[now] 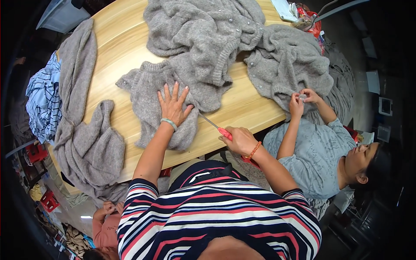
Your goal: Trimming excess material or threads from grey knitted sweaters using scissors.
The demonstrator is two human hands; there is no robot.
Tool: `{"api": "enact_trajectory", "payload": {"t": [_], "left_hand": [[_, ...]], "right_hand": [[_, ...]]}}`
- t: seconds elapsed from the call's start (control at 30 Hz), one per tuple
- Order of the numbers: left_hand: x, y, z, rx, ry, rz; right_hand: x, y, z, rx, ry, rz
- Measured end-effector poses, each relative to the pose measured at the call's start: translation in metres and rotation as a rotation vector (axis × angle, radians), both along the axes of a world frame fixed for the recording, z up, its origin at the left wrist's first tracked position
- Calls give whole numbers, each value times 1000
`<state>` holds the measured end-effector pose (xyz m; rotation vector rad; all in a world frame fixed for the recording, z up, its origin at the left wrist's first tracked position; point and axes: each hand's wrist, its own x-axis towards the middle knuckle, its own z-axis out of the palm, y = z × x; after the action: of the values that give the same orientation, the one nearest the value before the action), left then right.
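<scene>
Across the middle of the frame runs the broad pale wood-grain table (117,47), and up at top centre sits a big pile of fluffy grey-brown knitted garments (190,30). Just below, left of centre, lies the one to watch: a soft grey-brown knitted garment with a ribbed edge (145,102), bunched on the wood. It looks light and floppy, fuzzy enough that it should hardly slip, but its loops could snag on anything pointed; a flat palm on the body, or a full pinch at the ribbing, looks kinder than tugging at threads. And here's the left hand (174,106), palm down, fingers spread on the knit, grasping nothing. Over at lower centre the right hand (243,141) is wrapped around a slim red-handled tool with a thin metal shaft (224,133), pointing up-left to the garment's right side; whether its tip goes over or under the knit, I cannot tell.
</scene>
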<state>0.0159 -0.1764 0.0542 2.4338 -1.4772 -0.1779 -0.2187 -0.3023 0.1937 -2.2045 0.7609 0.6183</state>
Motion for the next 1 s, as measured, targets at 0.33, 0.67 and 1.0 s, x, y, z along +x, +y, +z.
{"api": "enact_trajectory", "payload": {"t": [0.33, 0.67, 1.0], "left_hand": [[-5, 0, -4, 15, -34, -39], [-7, -1, -9, 48, -84, -54], [-7, 6, -11, 7, -92, -48]], "right_hand": [[-13, 10, -19, 15, -85, -92], [23, 19, -17, -46, -158, -187], [-3, 41, -4, -14, -213, -220]]}}
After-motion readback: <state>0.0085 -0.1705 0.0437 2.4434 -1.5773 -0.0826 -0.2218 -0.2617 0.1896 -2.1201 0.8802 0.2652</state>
